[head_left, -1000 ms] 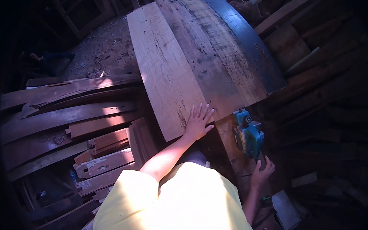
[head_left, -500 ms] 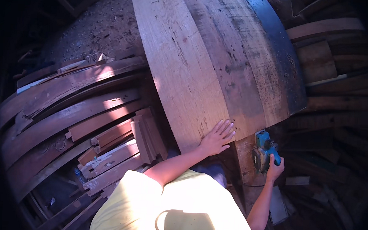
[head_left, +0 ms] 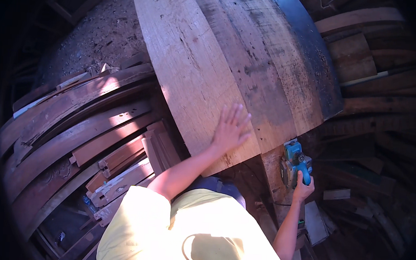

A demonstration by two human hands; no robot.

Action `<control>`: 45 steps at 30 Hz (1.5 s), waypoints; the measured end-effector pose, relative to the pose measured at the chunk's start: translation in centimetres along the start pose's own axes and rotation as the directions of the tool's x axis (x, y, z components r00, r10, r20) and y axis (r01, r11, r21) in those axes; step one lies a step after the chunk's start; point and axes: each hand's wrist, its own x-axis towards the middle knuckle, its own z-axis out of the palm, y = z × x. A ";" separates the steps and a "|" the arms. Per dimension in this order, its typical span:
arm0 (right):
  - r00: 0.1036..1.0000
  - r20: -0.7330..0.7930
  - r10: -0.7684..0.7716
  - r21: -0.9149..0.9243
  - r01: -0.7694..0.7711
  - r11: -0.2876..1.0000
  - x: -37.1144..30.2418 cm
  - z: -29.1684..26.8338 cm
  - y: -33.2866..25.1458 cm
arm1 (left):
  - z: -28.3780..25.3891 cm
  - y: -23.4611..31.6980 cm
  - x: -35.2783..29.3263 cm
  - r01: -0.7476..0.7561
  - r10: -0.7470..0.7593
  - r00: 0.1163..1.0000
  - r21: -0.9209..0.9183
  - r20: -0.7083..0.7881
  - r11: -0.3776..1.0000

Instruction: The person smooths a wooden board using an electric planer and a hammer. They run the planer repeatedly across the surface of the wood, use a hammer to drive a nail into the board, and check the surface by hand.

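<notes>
left hand (head_left: 231, 131) has moved farther up the pale board (head_left: 192, 69).

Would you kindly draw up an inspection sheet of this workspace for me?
Surface: planks side by side, the pale plank leftmost, with dark streaks.
Job's things: blue power tool over a brown board, near the planks' lower edge.
Clutter: stacked timber at left; loose timber at right.
Grip: right hand closed on the power tool; left hand open, blurred, over the pale plank, contact unclear.
Cables: dark cord-like line by the right hand; ends unclear.
Surroundings: debris-strewn ground, upper left; picture edges too dark.
</notes>
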 end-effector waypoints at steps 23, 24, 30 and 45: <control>0.988 -0.095 -0.121 0.064 0.127 0.990 0.0 -0.1 -0.5 | -1.2 -0.3 -0.2 -0.232 0.232 0.971 0.004 0.056 0.973; 0.989 -0.069 -0.130 0.073 0.135 0.988 0.0 -0.2 -0.5 | -1.2 0.6 -1.7 -0.215 0.213 0.975 0.016 0.070 0.977; 0.948 0.311 -0.065 0.332 -0.045 0.942 0.8 -2.0 1.0 | -0.6 1.3 -4.7 -0.136 0.136 0.991 0.044 -0.009 0.990; 0.770 0.606 -0.199 0.512 -0.186 0.838 -13.7 -3.0 -9.1 | -4.0 -0.4 -23.9 0.376 -0.368 0.923 0.051 -0.112 0.925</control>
